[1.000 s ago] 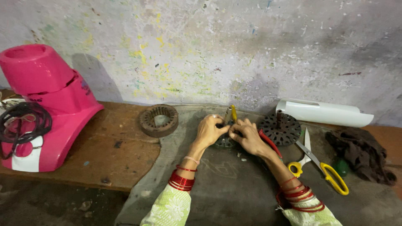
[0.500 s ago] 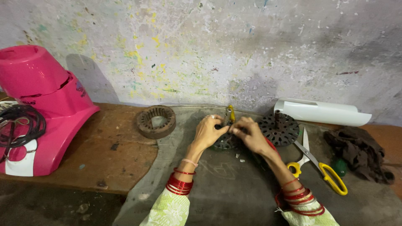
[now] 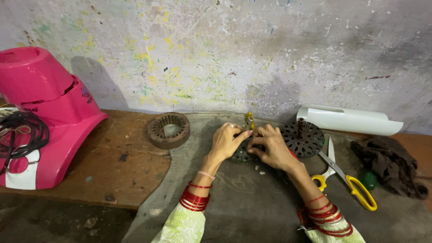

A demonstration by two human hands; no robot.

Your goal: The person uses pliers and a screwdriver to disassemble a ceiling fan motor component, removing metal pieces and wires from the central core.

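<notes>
While both grip it, the dark ring (image 3: 241, 154) lies between left hand (image 3: 227, 141) and right hand (image 3: 270, 146).

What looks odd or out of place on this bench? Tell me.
The pink appliance housing lies tipped on its side at the bench's left end, a black cord coiled against it. Small pale scraps are scattered beneath the right hand. Nothing looks spilled.

One small label is seen
A dark printed mark (image 3: 85, 92) is stuck on the pink machine (image 3: 54, 117) at the left.
</notes>
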